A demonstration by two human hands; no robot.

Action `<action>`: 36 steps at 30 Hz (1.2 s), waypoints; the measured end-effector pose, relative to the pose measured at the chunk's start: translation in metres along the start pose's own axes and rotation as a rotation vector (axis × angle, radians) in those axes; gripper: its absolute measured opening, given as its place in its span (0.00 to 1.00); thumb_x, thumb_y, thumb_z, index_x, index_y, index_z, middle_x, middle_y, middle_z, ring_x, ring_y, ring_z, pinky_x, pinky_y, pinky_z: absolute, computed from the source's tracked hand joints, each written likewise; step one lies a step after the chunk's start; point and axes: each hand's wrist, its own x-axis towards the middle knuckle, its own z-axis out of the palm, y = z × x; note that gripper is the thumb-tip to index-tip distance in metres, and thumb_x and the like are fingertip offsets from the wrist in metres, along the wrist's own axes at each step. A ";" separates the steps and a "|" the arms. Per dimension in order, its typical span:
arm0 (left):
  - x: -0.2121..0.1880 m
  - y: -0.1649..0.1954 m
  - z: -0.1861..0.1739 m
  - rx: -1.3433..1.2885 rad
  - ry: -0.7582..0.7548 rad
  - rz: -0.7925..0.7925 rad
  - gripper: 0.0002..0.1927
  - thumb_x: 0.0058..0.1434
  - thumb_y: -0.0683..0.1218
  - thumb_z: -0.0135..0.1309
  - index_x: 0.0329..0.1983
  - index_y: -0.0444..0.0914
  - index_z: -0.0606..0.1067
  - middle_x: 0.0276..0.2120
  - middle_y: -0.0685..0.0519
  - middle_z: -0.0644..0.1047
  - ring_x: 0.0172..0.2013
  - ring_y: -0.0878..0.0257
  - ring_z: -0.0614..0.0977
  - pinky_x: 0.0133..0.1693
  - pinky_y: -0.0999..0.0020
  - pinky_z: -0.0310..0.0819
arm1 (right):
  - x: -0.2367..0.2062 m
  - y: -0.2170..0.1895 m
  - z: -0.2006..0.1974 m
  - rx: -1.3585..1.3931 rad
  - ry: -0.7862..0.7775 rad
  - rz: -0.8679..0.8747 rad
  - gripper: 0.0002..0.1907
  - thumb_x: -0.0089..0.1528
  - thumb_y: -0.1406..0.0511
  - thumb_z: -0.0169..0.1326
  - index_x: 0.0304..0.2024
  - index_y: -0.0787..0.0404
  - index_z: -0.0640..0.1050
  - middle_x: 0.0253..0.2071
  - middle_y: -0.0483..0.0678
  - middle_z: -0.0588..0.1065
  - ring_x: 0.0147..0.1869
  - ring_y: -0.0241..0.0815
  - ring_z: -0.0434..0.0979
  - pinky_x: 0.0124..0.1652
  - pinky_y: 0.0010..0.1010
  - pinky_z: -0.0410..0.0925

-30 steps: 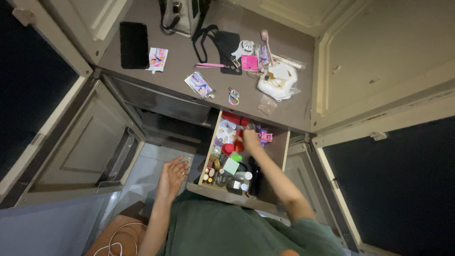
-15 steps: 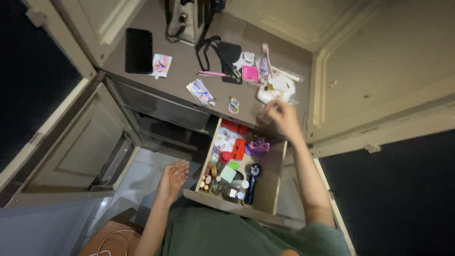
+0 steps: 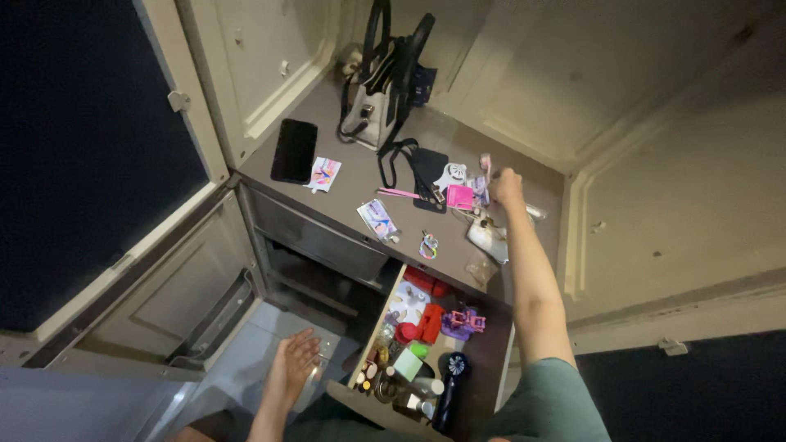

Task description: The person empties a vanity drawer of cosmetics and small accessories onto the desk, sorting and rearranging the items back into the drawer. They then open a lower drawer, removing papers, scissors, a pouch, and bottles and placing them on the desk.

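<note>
My right hand [image 3: 507, 187] reaches out over the brown desk top [image 3: 354, 187], its fingers curled among small items at the far right: a pink card [image 3: 459, 197], a white pouch [image 3: 488, 238] and a pink stick. Whether it grips anything I cannot tell. My left hand [image 3: 292, 367] hangs low with fingers spread and holds nothing, left of the open drawer [image 3: 488, 354]. The drawer is full of small things: red boxes [image 3: 431, 322], a purple toy [image 3: 463, 322], a black hand fan [image 3: 449, 387], little bottles.
A black-and-white handbag [image 3: 385, 78] stands at the back of the desk. A black phone [image 3: 294, 151], two printed packets [image 3: 325, 173], a black pouch with strap [image 3: 427, 172] and a pink pen [image 3: 398, 193] lie on the top. Cream cabinet doors stand open at both sides.
My right hand has left the drawer and gone up and forward onto the desk top. The view has tilted up toward the handbag. My left hand stays low and open.
</note>
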 end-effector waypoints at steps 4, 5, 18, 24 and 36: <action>0.005 -0.001 -0.004 0.022 -0.018 0.010 0.29 0.66 0.58 0.42 0.63 0.36 0.71 0.51 0.46 0.77 0.50 0.56 0.75 0.53 0.60 0.69 | 0.012 0.006 -0.008 0.009 0.036 0.215 0.22 0.60 0.52 0.62 0.41 0.66 0.83 0.41 0.69 0.78 0.49 0.67 0.80 0.50 0.51 0.72; 0.007 -0.002 -0.005 0.034 -0.018 0.009 0.30 0.66 0.58 0.42 0.63 0.36 0.71 0.51 0.46 0.77 0.50 0.57 0.75 0.54 0.60 0.69 | 0.015 0.012 -0.013 -0.007 0.066 0.219 0.22 0.62 0.52 0.61 0.42 0.67 0.83 0.42 0.69 0.78 0.49 0.68 0.79 0.50 0.51 0.72; 0.019 -0.015 -0.009 0.061 -0.026 -0.015 0.29 0.66 0.58 0.42 0.62 0.36 0.71 0.51 0.46 0.76 0.50 0.57 0.75 0.52 0.61 0.68 | 0.003 0.063 -0.021 -0.244 -0.513 0.278 0.29 0.55 0.49 0.61 0.57 0.49 0.81 0.59 0.56 0.79 0.66 0.57 0.75 0.69 0.60 0.53; 0.014 -0.012 -0.002 0.104 0.011 -0.002 0.29 0.67 0.58 0.41 0.63 0.35 0.70 0.51 0.46 0.76 0.50 0.57 0.75 0.52 0.61 0.69 | 0.000 0.068 -0.037 -0.086 -0.427 0.132 0.29 0.57 0.54 0.62 0.54 0.64 0.80 0.52 0.63 0.80 0.59 0.56 0.80 0.56 0.42 0.70; 0.006 -0.004 0.022 0.081 -0.065 -0.024 0.28 0.67 0.57 0.42 0.62 0.35 0.71 0.50 0.46 0.77 0.49 0.57 0.76 0.50 0.61 0.70 | -0.009 0.078 -0.083 1.292 0.088 -0.045 0.17 0.73 0.63 0.48 0.64 0.52 0.67 0.46 0.38 0.72 0.48 0.31 0.72 0.46 0.28 0.69</action>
